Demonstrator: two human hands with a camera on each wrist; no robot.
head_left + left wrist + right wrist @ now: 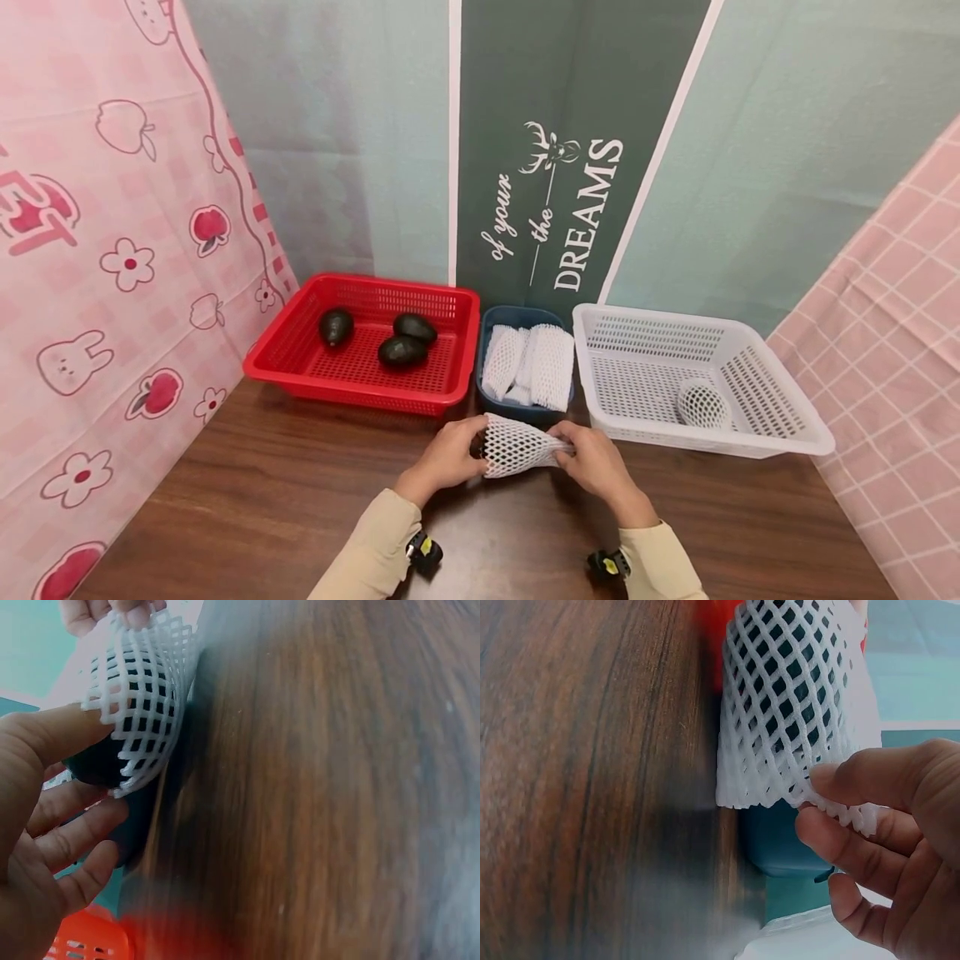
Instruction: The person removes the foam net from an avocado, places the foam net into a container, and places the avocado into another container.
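Observation:
A white foam net sleeve is stretched over a dark avocado just above the table's wooden top, in front of the blue bin. My left hand grips the avocado at the sleeve's left opening; in the left wrist view its thumb lies at the net's edge and its fingers pass under the fruit. The avocado's dark skin shows through the mesh. My right hand pinches the narrow right end of the sleeve between thumb and forefinger, plain in the right wrist view.
A red basket at the left holds three avocados. Behind my hands a blue bin contains several white foam nets. The white basket at the right holds one netted fruit. Cloth hangings surround the table.

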